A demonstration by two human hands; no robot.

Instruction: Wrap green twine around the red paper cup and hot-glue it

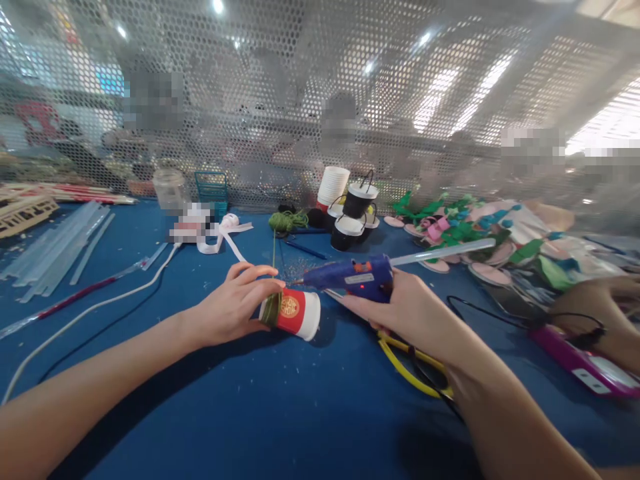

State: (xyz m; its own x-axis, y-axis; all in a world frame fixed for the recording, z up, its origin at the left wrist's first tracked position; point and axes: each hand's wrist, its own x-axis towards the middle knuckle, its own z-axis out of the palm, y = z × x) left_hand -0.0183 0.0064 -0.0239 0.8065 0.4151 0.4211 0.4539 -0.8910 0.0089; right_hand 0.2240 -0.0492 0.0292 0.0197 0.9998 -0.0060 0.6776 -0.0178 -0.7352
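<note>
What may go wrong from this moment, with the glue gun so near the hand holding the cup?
The glue gun in the right hand shows a red light and aims toward the left hand; if hot, it might burn those fingers. A tug on the strand toward the green yarn ball could loosen the yarn wound around the red-and-white cup.

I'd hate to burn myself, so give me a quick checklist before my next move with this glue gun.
1. Cup held: ok, left hand grips its end wrapped in yarn.
2. Glue gun held: ok, in the right hand.
3. Glue stick loaded: ok, sticking out of the back.
4. Indicator light on: ok, red.
5. Nozzle clear of left fingertips: not ok, very close.
6. Nozzle hot: cannot tell.
</note>
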